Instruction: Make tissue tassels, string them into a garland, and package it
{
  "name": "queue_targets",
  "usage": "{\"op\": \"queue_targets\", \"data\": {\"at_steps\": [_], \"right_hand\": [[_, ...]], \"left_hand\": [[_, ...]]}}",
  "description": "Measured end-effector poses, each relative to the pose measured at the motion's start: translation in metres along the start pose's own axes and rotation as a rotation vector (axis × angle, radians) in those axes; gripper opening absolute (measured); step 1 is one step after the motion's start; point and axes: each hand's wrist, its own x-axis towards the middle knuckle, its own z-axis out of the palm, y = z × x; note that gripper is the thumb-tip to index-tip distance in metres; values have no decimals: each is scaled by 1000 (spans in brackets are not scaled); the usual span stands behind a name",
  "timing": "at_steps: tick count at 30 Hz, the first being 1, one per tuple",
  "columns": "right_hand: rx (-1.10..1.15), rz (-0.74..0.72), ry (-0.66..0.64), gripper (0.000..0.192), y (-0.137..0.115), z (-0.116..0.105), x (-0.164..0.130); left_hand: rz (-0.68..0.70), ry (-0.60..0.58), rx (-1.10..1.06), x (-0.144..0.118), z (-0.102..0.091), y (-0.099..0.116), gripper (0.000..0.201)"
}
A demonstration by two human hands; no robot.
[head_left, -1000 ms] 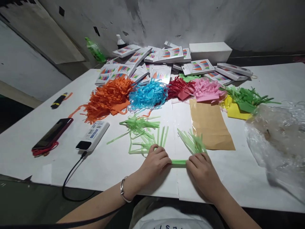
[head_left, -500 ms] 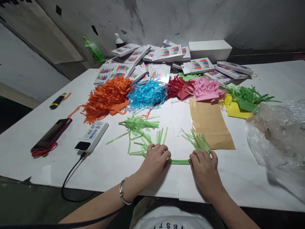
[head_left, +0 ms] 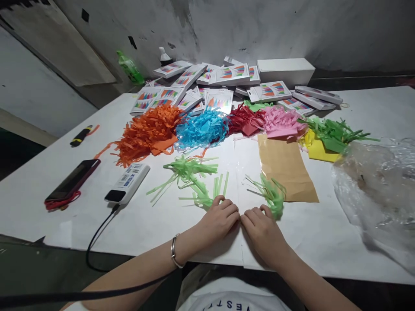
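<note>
A light green tissue-paper tassel (head_left: 275, 201) lies across the table in front of me, its cut strips fanning out past both hands. My left hand (head_left: 220, 220) is closed on its middle band, with fringe (head_left: 203, 194) spreading beyond the fingers. My right hand (head_left: 262, 231) is closed on the same band, thumb side close against the left hand. The fingers hide the band itself. Just past my left hand, more loose light green fringe (head_left: 188, 167) lies on the white tabletop.
Orange (head_left: 147, 134), blue (head_left: 202, 127), red (head_left: 245, 119) and pink tassels (head_left: 282, 121) line up behind. Brown paper (head_left: 288, 168) lies right of centre, a crumpled plastic bag (head_left: 379, 185) farther right. Left are a phone (head_left: 73, 181) and a cabled white device (head_left: 128, 183). Printed boxes (head_left: 230, 74) pile at the back.
My hands have slid towards each other along the green band and now meet, covering the stretch that showed between them. The right-hand fringe now stands clear of my fingers.
</note>
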Motion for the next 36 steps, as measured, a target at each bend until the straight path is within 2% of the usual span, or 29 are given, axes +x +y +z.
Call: {"op": "queue_targets", "data": {"at_steps": [4, 8, 13, 18, 21, 24, 26, 28, 31, 33, 36], "right_hand": [[39, -23, 13, 34, 5, 0, -4], [118, 23, 47, 31, 16, -11, -19], [113, 39, 93, 28, 16, -15, -36], [47, 179, 127, 20, 5, -10, -34], [-38, 261, 100, 19, 1, -9, -27], [-81, 308, 75, 19, 1, -9, -24], [-64, 256, 74, 18, 1, -9, -24], [-35, 141, 66, 21, 1, -10, -23], [-57, -5, 13, 23, -1, -9, -18], [-115, -60, -26, 23, -1, -7, -13], [-148, -146, -34, 25, 9, -3, -10]], "left_hand": [[-36, -17, -64, -2, 4, 0, 21], [-99, -11, -129, -5, 3, -1, 15], [-110, -38, -139, -8, -2, 2, 21], [-211, -69, -84, -3, -6, 10, 20], [-283, -105, -41, 3, -7, 13, 17], [-232, -114, 10, 6, -10, 11, 13], [-101, -125, 55, 6, -12, 9, 14], [38, -130, 97, 6, -15, 8, 16], [153, -126, 116, 9, -15, 10, 22], [135, -175, 92, 14, -12, 11, 21], [-75, -308, -118, 20, -7, 6, 14]]}}
